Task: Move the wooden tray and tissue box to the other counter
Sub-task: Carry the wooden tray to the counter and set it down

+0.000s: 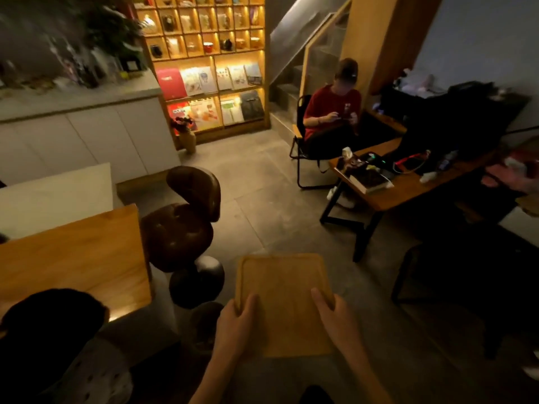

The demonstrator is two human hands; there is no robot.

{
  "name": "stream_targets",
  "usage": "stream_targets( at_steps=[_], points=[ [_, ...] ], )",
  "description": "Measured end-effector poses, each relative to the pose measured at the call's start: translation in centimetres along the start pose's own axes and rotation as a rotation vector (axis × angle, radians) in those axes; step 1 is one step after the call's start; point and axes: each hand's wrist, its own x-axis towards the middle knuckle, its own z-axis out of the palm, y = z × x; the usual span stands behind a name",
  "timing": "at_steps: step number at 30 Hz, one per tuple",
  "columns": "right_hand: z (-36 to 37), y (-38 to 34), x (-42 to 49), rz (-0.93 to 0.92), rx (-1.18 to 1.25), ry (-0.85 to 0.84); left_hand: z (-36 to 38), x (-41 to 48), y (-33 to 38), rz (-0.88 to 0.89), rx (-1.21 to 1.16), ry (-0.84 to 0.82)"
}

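Observation:
The wooden tray (pixel 281 282) is a flat rectangle with a low rim, held level in the air above the floor at the bottom middle of the head view. My left hand (pixel 237 325) grips its near left edge, thumb on top. My right hand (pixel 335 317) grips its near right edge the same way. Nothing lies on the tray. A tissue box is not clearly visible; a white tuft (pixel 347 151) sticks up on the far table, but I cannot tell what it is.
A wooden counter (pixel 73 263) stands at left with brown padded stools (pixel 186 217) beside it. A person in a red shirt (pixel 332 112) sits by a cluttered wooden table (pixel 408 185) at right. A lit bookshelf (pixel 210 68) and a white counter (pixel 81 100) lie beyond.

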Motion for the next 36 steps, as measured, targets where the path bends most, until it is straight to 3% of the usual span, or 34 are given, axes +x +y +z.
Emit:
stream_targets(
  at_steps=[7, 15, 20, 25, 36],
  points=[
    [1.2, -7.4, 16.8, -0.133, -0.209, -0.113, 2.7, 12.3, 6.7, -0.002, -0.094, 0.168],
    [7.9, -20.4, 32.1, -0.446, -0.358, -0.403, 1.6, 21.8, 13.3, -0.117, -0.345, 0.556],
    [15.4, -26.4, 36.4, -0.672, -0.393, -0.556, -1.3, 26.1, 15.0, -0.157, -0.416, 0.86],
    [23.5, -30.3, 38.9, -0.772, -0.348, -0.737, -4.8, 29.6, 15.1, -0.144, -0.419, 1.155],
    [38.8, -37.1, 39.8, -0.958, -0.482, -1.111, -10.8, 35.6, 13.8, -0.42, -0.616, 1.594]
  ],
)
